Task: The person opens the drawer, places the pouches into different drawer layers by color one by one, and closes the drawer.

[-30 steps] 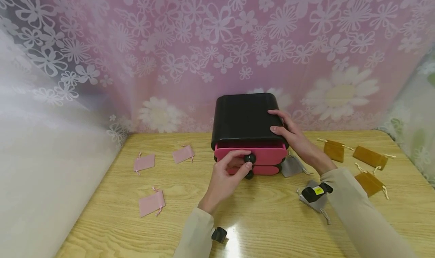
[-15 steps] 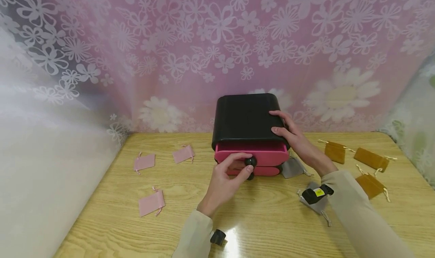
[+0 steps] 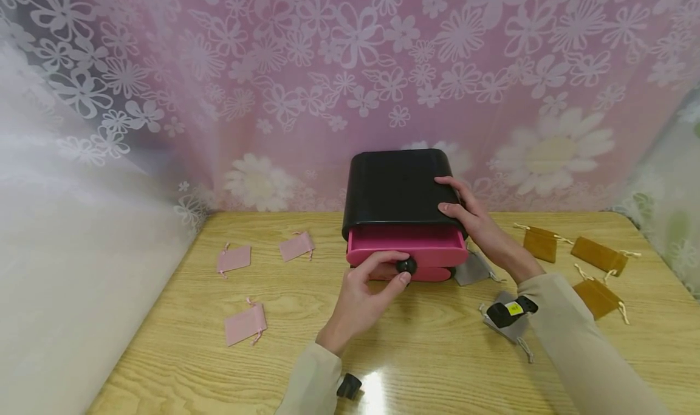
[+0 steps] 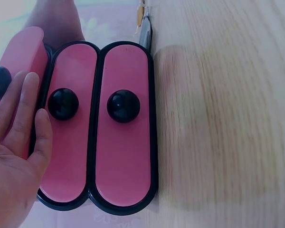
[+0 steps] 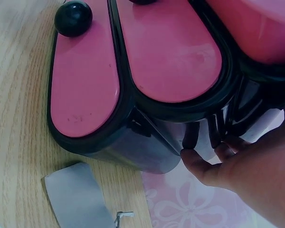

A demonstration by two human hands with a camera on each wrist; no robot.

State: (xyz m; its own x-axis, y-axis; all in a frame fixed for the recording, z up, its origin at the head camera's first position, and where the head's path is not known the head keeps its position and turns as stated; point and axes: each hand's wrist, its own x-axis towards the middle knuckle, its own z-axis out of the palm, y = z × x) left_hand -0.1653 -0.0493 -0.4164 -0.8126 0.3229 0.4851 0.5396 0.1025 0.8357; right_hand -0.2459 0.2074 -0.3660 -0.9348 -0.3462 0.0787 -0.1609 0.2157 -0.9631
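A black drawer cabinet (image 3: 398, 187) with three pink drawers stands on the table near the back curtain. Its top drawer (image 3: 440, 257) is partly pulled out; the visible part of its inside holds nothing. My left hand (image 3: 361, 296) pinches that drawer's round black knob (image 3: 406, 266) between thumb and fingers. In the left wrist view the middle drawer (image 4: 69, 156) and bottom drawer (image 4: 123, 161) are closed. My right hand (image 3: 483, 229) rests on the cabinet's right edge, thumb and a finger on top; in the right wrist view other fingertips (image 5: 194, 161) touch its side.
Several pink drawstring pouches (image 3: 245, 325) lie at left. Grey pouches (image 3: 473, 269) lie beside the cabinet and under my right wrist (image 3: 505, 333). Brown pouches (image 3: 598, 256) lie at far right. A flowered curtain (image 3: 306, 99) hangs behind the wooden table (image 3: 426, 354).
The top drawer has slid further out toward me, with my left hand on its knob. More of its inside shows. My right hand stays on the cabinet.
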